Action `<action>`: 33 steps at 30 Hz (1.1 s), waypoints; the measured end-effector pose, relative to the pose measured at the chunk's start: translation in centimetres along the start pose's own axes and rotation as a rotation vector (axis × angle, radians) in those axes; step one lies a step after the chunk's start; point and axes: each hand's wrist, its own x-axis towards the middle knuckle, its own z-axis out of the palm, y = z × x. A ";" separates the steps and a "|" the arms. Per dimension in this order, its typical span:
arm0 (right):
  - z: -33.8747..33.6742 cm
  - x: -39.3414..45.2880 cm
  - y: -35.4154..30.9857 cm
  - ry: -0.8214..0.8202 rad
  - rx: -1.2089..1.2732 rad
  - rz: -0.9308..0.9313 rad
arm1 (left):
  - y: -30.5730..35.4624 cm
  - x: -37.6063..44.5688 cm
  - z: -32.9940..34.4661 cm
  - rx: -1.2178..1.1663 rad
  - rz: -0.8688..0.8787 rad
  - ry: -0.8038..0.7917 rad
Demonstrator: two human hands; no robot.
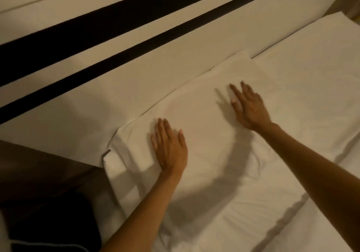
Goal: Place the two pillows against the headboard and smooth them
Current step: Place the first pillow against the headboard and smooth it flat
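A white pillow (204, 135) lies flat on the bed, its long upper edge against the cream headboard (116, 88). My left hand (169, 146) rests palm down on the pillow's left part, fingers together and pointing at the headboard. My right hand (248, 106) lies flat on the pillow's right part with fingers spread. A second white pillow (311, 63) lies to the right, also along the headboard, touching the first pillow's corner. Neither hand holds anything.
The headboard carries two dark horizontal bands (136, 43). A dark wooden bedside surface (39, 174) sits at the lower left with a black object (58, 226) on it. White bedding (292, 222) fills the lower right.
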 end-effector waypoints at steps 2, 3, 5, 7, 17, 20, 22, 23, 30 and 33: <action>1.7 -2.2 -2.7 -0.038 0.032 -0.112 | 2.1 -2.1 1.0 -0.036 0.022 -0.016; 2.6 -3.1 -3.6 -0.059 0.031 -0.154 | 2.6 -2.9 1.6 -0.045 0.021 -0.037; 4.5 -4.8 -3.9 -0.099 -0.019 -0.231 | 2.6 -4.7 2.6 -0.035 0.016 -0.071; 5.8 -5.5 -2.8 -0.133 -0.073 -0.250 | 1.1 -5.9 3.5 0.019 0.056 -0.069; 5.5 -6.2 8.7 -0.097 -0.104 0.076 | -6.4 -10.8 4.9 0.118 0.004 0.045; 3.6 -6.9 13.1 -0.132 -0.231 0.224 | -8.7 -13.4 4.5 0.101 -0.143 -0.002; 1.7 -7.6 14.9 -0.136 -0.319 0.298 | -9.6 -14.7 3.3 0.103 -0.259 -0.030; 1.0 -7.8 15.3 -0.116 -0.351 0.305 | -9.5 -15.2 2.6 0.101 -0.274 -0.010; -0.5 -7.5 7.8 -0.023 -0.206 0.030 | -0.1 -13.1 0.8 -0.044 -0.044 0.060; 1.3 -7.3 2.9 -0.040 -0.163 -0.138 | 2.9 -11.7 2.4 -0.005 0.097 -0.002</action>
